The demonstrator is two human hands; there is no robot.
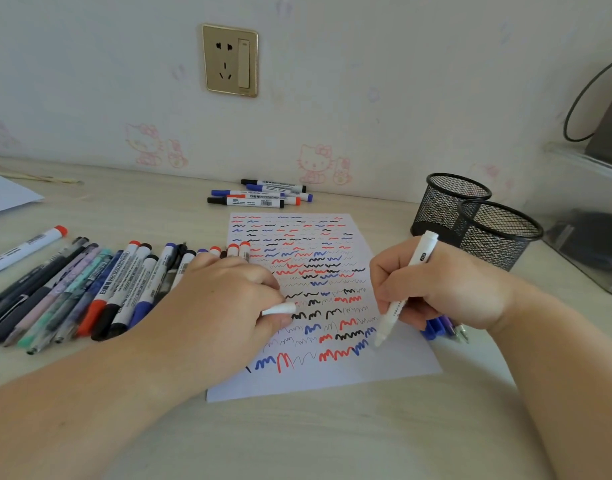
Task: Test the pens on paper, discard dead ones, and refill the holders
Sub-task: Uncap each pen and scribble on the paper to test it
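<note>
A white sheet of paper [384, 370] covered in red, blue and black squiggles lies in front of me. My right hand [443, 285] grips a white pen [394, 311], tip down on the paper's right side. My left hand [228, 292] rests on the paper's left part and pinches a white pen cap [280, 309]. A row of several pens and whiteboard markers [89, 289] lies to the left. Another small group of markers [259, 195] lies near the wall. Two black mesh holders [498, 230] stand at the right, and nothing shows inside them.
A few blue and purple pens [439, 327] lie under my right hand at the paper's edge. A clear plastic box [595, 244] stands at the far right. A loose white sheet [6, 195] sits at the far left, and a wall socket [230, 60] is above the desk.
</note>
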